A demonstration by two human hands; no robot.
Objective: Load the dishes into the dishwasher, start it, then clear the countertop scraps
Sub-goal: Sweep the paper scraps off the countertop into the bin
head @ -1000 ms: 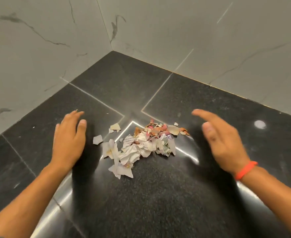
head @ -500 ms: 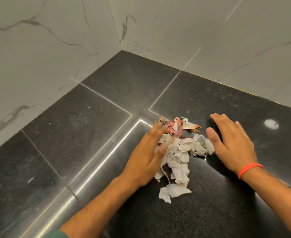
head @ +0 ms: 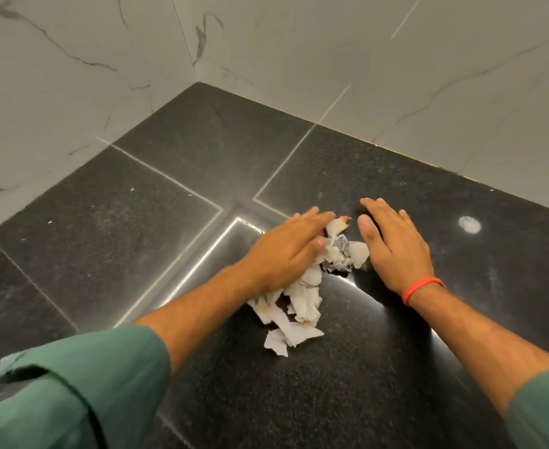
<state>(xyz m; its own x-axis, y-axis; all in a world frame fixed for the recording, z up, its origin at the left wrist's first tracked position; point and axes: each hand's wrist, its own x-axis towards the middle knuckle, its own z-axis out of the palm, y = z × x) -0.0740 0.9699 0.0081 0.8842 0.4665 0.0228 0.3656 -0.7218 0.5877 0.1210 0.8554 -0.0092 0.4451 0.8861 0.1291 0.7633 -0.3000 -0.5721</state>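
A heap of torn paper scraps [head: 302, 299], mostly white with a few reddish bits, lies on the black granite countertop [head: 176, 241]. My left hand [head: 286, 251] lies flat on the heap's left side, fingers straight, covering part of it. My right hand [head: 393, 244], with an orange band at the wrist, presses flat against the heap's right side, thumb touching the scraps. The scraps are squeezed between both hands and trail toward me.
Marble-patterned walls [head: 72, 76] meet in a corner behind the counter. A bright light reflection [head: 469, 224] shows on the stone to the right. Tiny white crumbs [head: 132, 189] dot the counter at left. Green sleeves cover both forearms.
Both hands came together from wide apart and pushed the spread scraps into a tighter heap. The left hand now covers its left side; the loose pieces at left were swept in.
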